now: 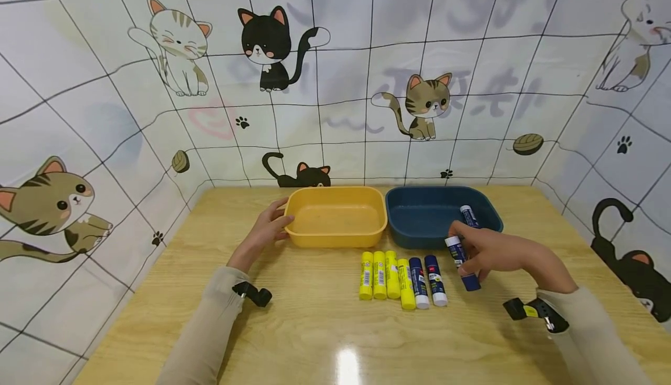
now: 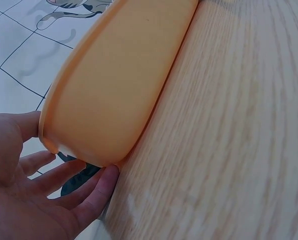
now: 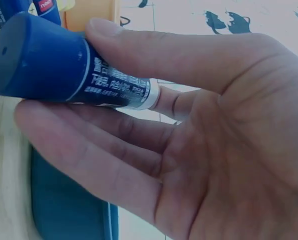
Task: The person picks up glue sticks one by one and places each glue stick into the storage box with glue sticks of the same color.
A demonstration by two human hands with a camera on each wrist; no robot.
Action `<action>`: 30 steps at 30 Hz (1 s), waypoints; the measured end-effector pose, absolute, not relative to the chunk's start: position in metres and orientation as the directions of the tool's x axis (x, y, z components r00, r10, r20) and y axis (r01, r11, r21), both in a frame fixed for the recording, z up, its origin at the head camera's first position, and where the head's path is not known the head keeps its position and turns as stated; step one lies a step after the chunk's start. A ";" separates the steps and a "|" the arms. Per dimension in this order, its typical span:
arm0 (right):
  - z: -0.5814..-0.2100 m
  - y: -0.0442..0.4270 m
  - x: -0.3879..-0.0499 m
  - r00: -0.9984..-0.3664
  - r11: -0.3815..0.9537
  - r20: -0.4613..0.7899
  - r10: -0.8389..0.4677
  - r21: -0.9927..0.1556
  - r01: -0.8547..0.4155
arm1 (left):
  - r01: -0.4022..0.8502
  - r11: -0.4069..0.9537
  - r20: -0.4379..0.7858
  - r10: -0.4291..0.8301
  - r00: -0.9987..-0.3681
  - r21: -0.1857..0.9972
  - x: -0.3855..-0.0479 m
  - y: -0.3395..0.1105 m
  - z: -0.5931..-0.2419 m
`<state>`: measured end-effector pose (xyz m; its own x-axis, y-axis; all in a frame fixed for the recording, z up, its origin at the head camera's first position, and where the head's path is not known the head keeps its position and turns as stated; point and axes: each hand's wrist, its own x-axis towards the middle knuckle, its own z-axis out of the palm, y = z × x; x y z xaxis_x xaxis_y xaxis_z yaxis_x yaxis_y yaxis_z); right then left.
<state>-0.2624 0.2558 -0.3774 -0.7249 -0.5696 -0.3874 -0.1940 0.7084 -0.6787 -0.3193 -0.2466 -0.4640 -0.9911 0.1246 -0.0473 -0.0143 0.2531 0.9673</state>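
Note:
My right hand (image 1: 493,250) pinches a dark blue glue stick (image 1: 457,251) between thumb and fingers, just in front of the blue bin (image 1: 419,238). In the right wrist view its blue cap (image 3: 39,60) points away from the palm. Another blue glue stick (image 1: 469,216) leans inside the blue bin. My left hand (image 1: 267,226) holds the left end of the yellow bin (image 1: 335,239), with thumb at the rim and fingers against the outer wall. Several yellow glue sticks (image 1: 380,274) stand in a row with two blue ones (image 1: 435,280) on the table.
The two bins sit side by side at the back of the wooden table (image 1: 293,327). A white cloth backdrop (image 1: 346,82) printed with cats rises behind and on both sides. Each wrist wears a black strap (image 1: 253,293) with a small device.

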 end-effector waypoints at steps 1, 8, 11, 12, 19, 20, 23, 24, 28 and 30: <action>-0.377 0.256 -0.262 -0.729 0.705 -0.379 -0.570 -0.681 -0.197 | -0.015 0.256 -0.048 0.123 -0.991 0.967 -0.319 -0.247 -0.464; -0.375 0.260 -0.265 -0.758 0.699 -0.334 -0.559 -0.682 -0.215 | -0.026 0.263 -0.058 0.113 -0.992 0.965 -0.317 -0.248 -0.461; -0.374 0.261 -0.266 -0.766 0.687 -0.315 -0.560 -0.693 -0.218 | -0.021 0.265 -0.053 0.111 -0.992 0.964 -0.317 -0.248 -0.460; -0.374 0.261 -0.266 -0.769 0.682 -0.306 -0.562 -0.698 -0.221 | -0.022 0.265 -0.053 0.110 -0.992 0.964 -0.317 -0.247 -0.460; -0.374 0.261 -0.269 -0.778 0.659 -0.233 -0.583 -0.695 -0.287 | -0.022 0.260 -0.052 0.109 -0.993 0.965 -0.319 -0.248 -0.464; -0.374 0.261 -0.270 -0.780 0.659 -0.224 -0.585 -0.692 -0.295 | -0.020 0.254 -0.048 0.105 -0.993 0.967 -0.319 -0.248 -0.463; -0.375 0.261 -0.272 -0.787 0.663 -0.206 -0.582 -0.680 -0.312 | -0.007 0.244 -0.036 0.112 -0.993 0.970 -0.321 -0.247 -0.463; -0.375 0.261 -0.273 -0.788 0.664 -0.204 -0.581 -0.679 -0.313 | -0.012 0.243 -0.039 0.108 -0.993 0.970 -0.321 -0.246 -0.463; -0.374 0.260 -0.276 -0.787 0.664 -0.207 -0.581 -0.680 -0.311 | -0.032 0.244 -0.058 0.102 -0.993 0.969 -0.321 -0.246 -0.464; -0.373 0.259 -0.277 -0.785 0.663 -0.205 -0.585 -0.679 -0.316 | -0.038 0.241 -0.063 0.097 -0.993 0.970 -0.320 -0.247 -0.465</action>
<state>-0.2765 0.2588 -0.3725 -0.7850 -0.5845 -0.2054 -0.3156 0.6625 -0.6793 -0.3205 -0.2468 -0.4654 -0.9933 0.0969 -0.0633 -0.0383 0.2405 0.9699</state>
